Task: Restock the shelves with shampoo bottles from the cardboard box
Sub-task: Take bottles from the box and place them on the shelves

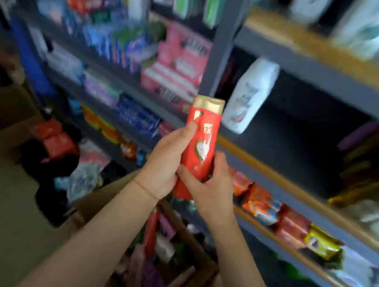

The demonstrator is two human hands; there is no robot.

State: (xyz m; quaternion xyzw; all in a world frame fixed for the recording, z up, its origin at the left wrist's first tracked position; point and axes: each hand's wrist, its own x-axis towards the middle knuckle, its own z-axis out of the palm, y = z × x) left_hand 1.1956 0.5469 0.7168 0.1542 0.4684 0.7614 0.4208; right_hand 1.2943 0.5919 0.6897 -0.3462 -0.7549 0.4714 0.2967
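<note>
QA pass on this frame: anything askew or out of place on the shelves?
Yes: the white plastic bottle on the dark shelf right of the grey post leans steeply, not upright, alone in its bay. The red bottle with gold cap is simply held by both hands. Blur hides finer detail.

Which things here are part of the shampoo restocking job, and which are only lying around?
Part of the job:
red bottle, held upright by left hand and right hand
cardboard box below, with more bottles inside
shelf with white bottle

Only lying around:
pink boxes
snack packets on the lower shelf
items on the floor, too blurred to name
</note>
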